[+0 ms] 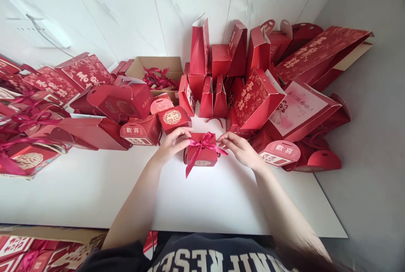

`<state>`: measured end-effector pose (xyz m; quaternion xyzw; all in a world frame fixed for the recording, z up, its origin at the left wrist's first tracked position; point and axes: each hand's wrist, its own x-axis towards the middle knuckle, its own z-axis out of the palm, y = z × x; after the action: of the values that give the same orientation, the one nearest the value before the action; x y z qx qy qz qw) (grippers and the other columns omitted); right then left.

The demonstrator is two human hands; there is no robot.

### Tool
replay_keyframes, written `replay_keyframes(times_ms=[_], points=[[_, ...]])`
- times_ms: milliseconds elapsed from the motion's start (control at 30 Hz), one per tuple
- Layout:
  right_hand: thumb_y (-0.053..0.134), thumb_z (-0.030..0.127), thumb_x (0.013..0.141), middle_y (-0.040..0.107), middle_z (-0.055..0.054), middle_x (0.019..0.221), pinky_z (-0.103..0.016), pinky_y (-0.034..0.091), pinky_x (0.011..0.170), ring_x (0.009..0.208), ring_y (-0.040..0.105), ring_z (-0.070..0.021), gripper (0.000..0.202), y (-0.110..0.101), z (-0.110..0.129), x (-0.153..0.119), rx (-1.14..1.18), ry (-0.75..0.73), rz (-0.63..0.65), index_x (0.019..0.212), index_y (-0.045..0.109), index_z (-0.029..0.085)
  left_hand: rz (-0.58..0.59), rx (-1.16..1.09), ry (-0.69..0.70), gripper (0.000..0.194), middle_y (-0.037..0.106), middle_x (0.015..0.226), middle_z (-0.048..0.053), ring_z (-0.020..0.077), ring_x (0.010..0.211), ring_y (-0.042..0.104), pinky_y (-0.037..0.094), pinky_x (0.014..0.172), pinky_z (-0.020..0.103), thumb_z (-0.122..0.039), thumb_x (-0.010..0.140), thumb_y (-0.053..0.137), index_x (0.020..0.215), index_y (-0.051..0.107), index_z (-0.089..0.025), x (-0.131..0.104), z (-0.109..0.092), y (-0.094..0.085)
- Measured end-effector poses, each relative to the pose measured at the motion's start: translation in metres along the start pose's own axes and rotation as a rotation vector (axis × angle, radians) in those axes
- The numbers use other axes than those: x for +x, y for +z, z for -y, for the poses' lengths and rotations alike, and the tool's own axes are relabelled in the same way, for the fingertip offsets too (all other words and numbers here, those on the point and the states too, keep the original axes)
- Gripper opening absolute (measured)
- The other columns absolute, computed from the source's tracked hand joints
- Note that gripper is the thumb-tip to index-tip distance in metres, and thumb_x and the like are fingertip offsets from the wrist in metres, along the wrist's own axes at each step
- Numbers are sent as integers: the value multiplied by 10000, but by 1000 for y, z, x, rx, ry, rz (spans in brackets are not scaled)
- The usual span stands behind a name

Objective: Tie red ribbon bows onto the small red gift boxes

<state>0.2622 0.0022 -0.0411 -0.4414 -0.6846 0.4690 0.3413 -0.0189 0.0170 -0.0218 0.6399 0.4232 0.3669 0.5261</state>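
A small red gift box (202, 158) with a gold round emblem sits on the white table in front of me. A magenta ribbon bow (205, 142) is tied on its top, one tail hanging down over the front. My left hand (175, 143) is at the box's left side, thumb and forefinger apart near the bow. On the other side my right hand (238, 148) has its fingers outstretched close to the right ribbon tail; contact is hard to make out. Dark red cord shows at both sides of the box.
Behind stand several red bags (200, 48) and a cardboard box (158, 60) of magenta ribbons. Folded red boxes (139, 130) crowd the left, and a red box with a rounded lid (280, 153) is at right. A grey wall (373, 137) bounds the right end of the white table (215, 204).
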Motion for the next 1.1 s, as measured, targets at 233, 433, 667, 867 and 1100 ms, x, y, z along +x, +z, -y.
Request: replay_keyframes(times_ms=[233,433,667,867,1100], points=[[820,416,706,257,-127,1594,-483,314,1168,1451,310,-294,1049,16,0,-3,-56,-166,152,1541,196,301,244,247,0,1134,458,1475,140,337,1317,503,428,1073,494,-326,630,858,1543,185,-320,-9,4,1],[764,240,728,300,-136,1536,-498,367,1146,1406,371,-311,1097,28,2,-2,-260,-317,-44,1569,62,305,36,328,251,1210,399,1515,177,330,1354,463,400,1106,489,-262,687,809,1567,-20,-291,-8,9,21],[742,247,765,290,-136,1515,-516,385,1136,1433,311,-320,1045,33,0,-7,-305,-423,-272,1559,68,329,-129,63,149,743,454,1499,113,299,1349,475,412,1115,445,-293,791,620,1488,366,-244,5,21,23],[761,330,775,304,-143,1492,-497,463,1074,1401,359,-318,1043,40,-10,-7,-259,-391,-193,1557,71,335,40,-145,30,701,372,1555,110,335,1410,386,413,1104,462,-542,889,492,1504,346,-239,1,19,12],[738,338,800,311,-157,1480,-504,434,1099,1406,352,-332,1036,54,-11,-8,-362,-414,-240,1565,39,331,-90,38,22,1025,355,1557,116,319,1397,409,377,1143,461,-394,764,769,1552,117,-320,-6,10,36]])
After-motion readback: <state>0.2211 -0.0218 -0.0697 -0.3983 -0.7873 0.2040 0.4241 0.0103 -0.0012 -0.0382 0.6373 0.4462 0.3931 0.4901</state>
